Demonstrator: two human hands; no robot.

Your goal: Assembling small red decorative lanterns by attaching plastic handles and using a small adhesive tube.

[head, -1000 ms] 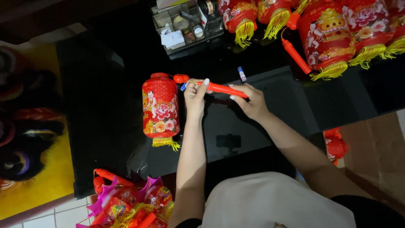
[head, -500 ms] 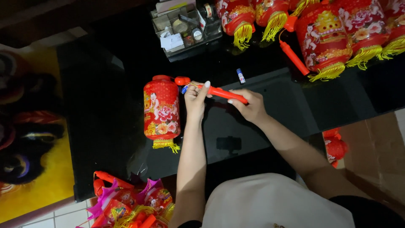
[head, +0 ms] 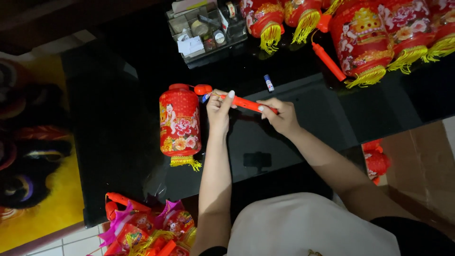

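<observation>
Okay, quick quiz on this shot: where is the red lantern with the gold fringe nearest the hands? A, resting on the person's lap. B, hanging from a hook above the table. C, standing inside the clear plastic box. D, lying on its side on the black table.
D: the red lantern lies on its side on the black table, just beside the left hand, which grips the red stick with the right hand.

Your counter [head: 118,142] is glossy black, glass-smooth, throwing back reflections. The red stick [head: 246,103] in your hands looks like smooth, slightly shiny plastic. The lantern [head: 179,122] beside it has a printed paper or thin plastic skin with a soft sheen, plus a stringy gold fringe [head: 186,162]. The organiser box [head: 206,29] up top is clear hard plastic.
</observation>
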